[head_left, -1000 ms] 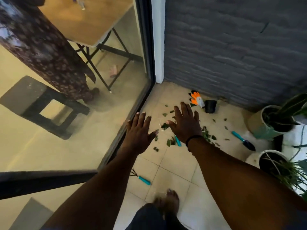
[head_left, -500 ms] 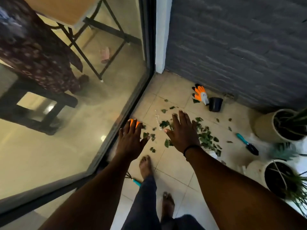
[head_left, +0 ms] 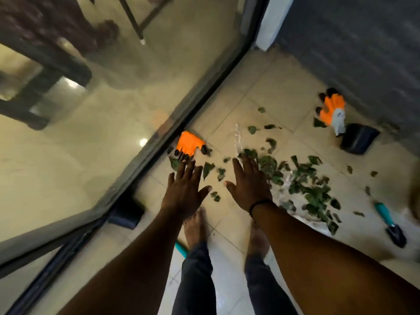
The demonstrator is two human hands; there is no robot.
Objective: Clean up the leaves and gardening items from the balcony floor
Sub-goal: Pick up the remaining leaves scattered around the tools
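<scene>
Both hands are empty, fingers spread: left hand (head_left: 185, 192) above the orange glove (head_left: 187, 144) by the glass door track, right hand (head_left: 248, 186) over the scattered leaves (head_left: 302, 185) on the tiled floor. Recommended: lift the 2 gloves, second glove (head_left: 333, 108) beside the black pot (head_left: 358, 138), and the trowel (head_left: 389, 221) first, then gather leaves into 1 pile. No legible writing; the glove's cuff mark is blurred.

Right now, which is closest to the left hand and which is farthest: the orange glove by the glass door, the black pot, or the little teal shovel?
From the left hand:
1. Orange rubber glove by the glass door, just beyond the fingertips.
2. Small black plastic pot, far right near the grey wall.
3. Teal-handled black trowel, far right on the tiles.
</scene>
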